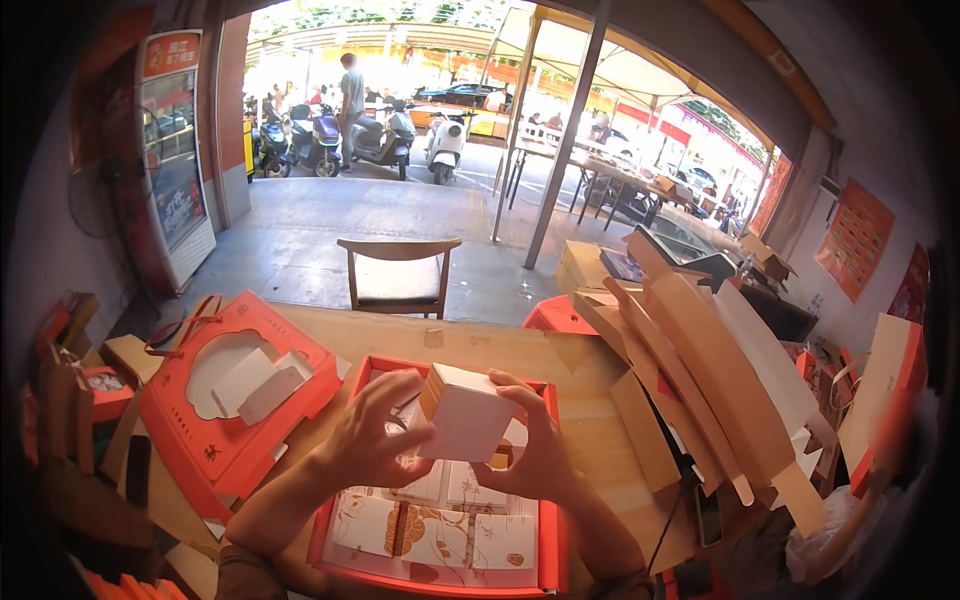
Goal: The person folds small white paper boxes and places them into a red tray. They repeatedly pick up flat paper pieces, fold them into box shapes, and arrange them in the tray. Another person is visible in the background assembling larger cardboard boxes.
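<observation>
Both hands hold a small white box (467, 412) with a tan side, raised and tilted above a red gift box. My right hand (540, 445) grips its right side, fingers at the top and thumb below. At the tan left side, my left hand (375, 435) is curved, with index finger and thumb tips against the edge. Beneath them the open red gift box (550, 540) contains several small white boxes (437, 535) with gold and brown floral prints. My hands and the raised box hide part of its far half.
A red lid (290, 345) with a cut-out window lies at the left, white pieces (270, 388) on it. Flattened cardboard (715, 370) is piled at the right. Beyond the table (490, 345) stand a chair (400, 275), a display fridge (175, 150), and parked scooters. Someone's blurred arm (850, 530) shows at the far right.
</observation>
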`<state>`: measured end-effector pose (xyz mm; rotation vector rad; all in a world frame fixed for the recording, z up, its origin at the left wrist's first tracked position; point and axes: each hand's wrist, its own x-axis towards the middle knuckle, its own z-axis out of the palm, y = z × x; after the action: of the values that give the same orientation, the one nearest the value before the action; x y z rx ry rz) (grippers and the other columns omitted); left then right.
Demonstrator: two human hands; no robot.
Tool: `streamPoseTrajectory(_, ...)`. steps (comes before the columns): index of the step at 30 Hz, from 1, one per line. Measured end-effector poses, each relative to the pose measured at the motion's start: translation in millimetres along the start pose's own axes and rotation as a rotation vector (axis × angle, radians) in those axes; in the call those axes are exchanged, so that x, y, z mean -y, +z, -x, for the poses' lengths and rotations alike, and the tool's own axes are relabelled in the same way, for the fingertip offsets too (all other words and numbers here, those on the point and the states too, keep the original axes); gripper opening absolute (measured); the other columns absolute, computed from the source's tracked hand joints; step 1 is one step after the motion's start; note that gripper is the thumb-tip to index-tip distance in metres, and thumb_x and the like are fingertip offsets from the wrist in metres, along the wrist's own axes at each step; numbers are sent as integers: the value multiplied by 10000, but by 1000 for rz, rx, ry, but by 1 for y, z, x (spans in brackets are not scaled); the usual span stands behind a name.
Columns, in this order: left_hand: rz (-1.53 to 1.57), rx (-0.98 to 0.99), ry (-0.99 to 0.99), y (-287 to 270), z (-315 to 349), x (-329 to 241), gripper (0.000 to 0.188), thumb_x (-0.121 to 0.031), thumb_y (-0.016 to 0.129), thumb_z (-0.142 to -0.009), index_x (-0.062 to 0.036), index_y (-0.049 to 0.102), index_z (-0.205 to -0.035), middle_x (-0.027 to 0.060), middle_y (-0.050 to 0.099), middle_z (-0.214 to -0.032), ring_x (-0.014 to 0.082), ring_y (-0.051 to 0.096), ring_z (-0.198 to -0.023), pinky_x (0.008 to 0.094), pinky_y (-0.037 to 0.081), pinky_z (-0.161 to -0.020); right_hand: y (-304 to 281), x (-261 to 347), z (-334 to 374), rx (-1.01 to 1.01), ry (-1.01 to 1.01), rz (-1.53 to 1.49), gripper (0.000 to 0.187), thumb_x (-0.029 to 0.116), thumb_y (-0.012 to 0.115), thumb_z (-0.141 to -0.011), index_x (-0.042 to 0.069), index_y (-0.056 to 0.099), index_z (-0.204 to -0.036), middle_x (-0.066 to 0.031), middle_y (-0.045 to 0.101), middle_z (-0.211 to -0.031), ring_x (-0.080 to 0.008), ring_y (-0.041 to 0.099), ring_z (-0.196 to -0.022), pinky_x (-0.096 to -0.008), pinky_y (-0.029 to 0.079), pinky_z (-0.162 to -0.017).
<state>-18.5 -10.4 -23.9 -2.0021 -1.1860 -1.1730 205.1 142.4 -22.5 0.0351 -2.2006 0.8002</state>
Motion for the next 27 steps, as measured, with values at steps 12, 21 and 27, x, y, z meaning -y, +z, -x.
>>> streamPoseTrajectory(12,-191,124,17,-4,-8,-13,956,-242,923,-671,-50,480,-1496,136,598,-1485,306,580,-1270,465,466,-1044,1,6,2,385,493,-548,1266,278,906,-849,101,-3,-1713,-226,323,-1676,-373,456,-1493,-529,501,-1137)
streamPoseTrajectory(21,184,272,-203,-32,-25,-7,1174,-385,936,-712,41,292,-1596,246,457,-1584,447,480,-1404,550,381,-1185,5,-21,13,194,519,-763,756,122,651,-1048,59,222,-1668,-168,589,-1397,-256,612,-1305,-390,544,-1012)
streamPoseTrajectory(27,35,-36,-312,-30,-10,23,883,-109,750,-794,51,356,-1568,251,566,-1464,394,593,-1293,517,468,-1112,-12,-31,13,-21,485,-689,619,33,679,-992,48,359,-1522,-168,554,-1466,-254,635,-1309,-374,588,-958)
